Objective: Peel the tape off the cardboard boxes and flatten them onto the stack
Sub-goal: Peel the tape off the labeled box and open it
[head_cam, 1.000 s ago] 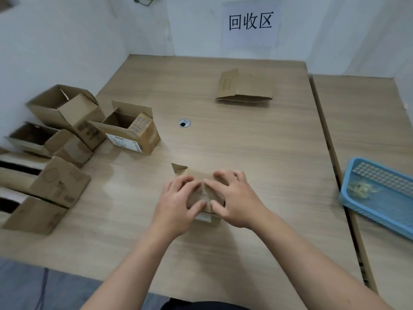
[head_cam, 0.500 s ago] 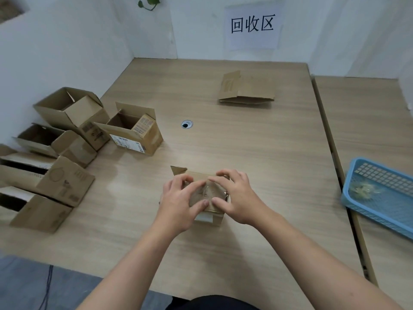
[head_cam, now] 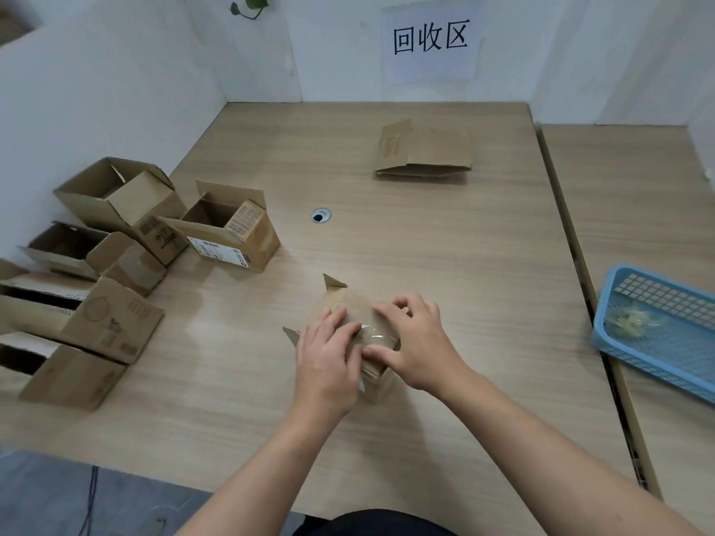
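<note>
My box [head_cam: 348, 303] is brown cardboard under glossy clear tape [head_cam: 378, 336]. At 3 o'clock the basket [head_cam: 657, 367] is blue mesh. The table [head_cam: 445, 245] shows pale wood grain.

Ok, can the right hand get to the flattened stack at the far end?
Probably yes: nothing stands on the desk between the right hand and the flattened stack, though that hand holds the small box.
</note>
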